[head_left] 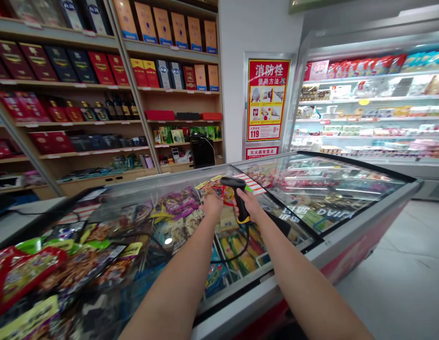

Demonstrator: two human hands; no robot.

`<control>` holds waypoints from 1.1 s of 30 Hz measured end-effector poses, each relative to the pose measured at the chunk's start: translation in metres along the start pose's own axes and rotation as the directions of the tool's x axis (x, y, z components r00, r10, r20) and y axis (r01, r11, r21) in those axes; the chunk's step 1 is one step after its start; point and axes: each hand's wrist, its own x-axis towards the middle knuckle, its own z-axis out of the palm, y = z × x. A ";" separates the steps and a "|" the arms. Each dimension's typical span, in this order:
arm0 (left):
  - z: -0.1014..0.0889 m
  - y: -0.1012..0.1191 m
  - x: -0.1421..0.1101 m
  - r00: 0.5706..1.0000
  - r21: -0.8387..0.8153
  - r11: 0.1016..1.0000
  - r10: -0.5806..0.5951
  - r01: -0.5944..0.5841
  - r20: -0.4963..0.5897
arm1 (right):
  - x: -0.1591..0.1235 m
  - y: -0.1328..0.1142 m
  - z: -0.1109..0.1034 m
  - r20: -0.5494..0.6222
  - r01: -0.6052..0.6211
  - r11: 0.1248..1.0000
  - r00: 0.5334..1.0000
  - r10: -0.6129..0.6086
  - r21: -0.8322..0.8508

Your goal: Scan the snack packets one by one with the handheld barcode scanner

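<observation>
My right hand (248, 204) is wrapped around the handle of a black handheld barcode scanner (242, 200) with a yellow base. Its head points left, over the packets, and a dark cable (245, 243) loops down from the handle. Close by on the left, my left hand (212, 205) is closed on a snack packet (206, 186) with a yellow top strip; the fingers partly hide it. A red-edged packet (228, 195) shows between the two hands. Both hands are above the glass top of a chest freezer (304, 259).
Many snack packets (88, 264) are piled on the glass at left. A striped paper sheet (253, 183) lies beyond the scanner. Shelves of boxed goods (166, 47) line the back wall. A lit refrigerated display (371, 101) stands at right, with tiled floor (400, 255) before it.
</observation>
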 end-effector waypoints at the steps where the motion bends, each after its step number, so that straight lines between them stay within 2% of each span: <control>1: 0.000 -0.002 0.004 0.999 -0.093 0.995 -0.024 0.021 -0.027 | 0.000 0.001 -0.001 0.004 -0.001 1.000 1.000 0.001 0.001; 3: -0.002 -0.005 0.012 0.992 -0.314 0.948 -0.084 0.052 -0.091 | 0.001 0.001 -0.004 0.021 -0.011 1.000 1.000 0.011 -0.002; 5: -0.004 -0.009 0.018 0.975 -0.531 0.846 -0.149 0.041 -0.162 | 0.000 0.001 -0.006 0.050 -0.037 0.999 0.998 0.038 -0.022; 8: -0.005 -0.013 0.023 0.942 -0.676 0.737 -0.234 0.010 -0.241 | -0.002 0.000 -0.007 0.095 -0.077 0.995 0.992 0.083 -0.065; 11: -0.003 -0.018 0.025 0.921 -0.686 0.727 -0.252 -0.023 -0.298 | -0.004 0.000 -0.007 0.109 -0.089 0.991 0.989 0.100 -0.104; 15: -0.001 -0.020 0.026 0.929 -0.678 0.735 -0.236 -0.022 -0.286 | -0.006 -0.001 -0.005 0.086 -0.110 0.983 0.989 0.123 -0.148; 22: -0.006 -0.014 0.016 0.941 -0.627 0.767 -0.098 -0.137 -0.325 | -0.007 -0.001 -0.005 0.094 -0.105 0.983 0.988 0.120 -0.149; 33: -0.006 -0.018 0.017 0.904 -0.604 0.787 -0.162 -0.124 -0.397 | -0.007 0.001 -0.004 0.064 -0.098 0.981 0.992 0.110 -0.168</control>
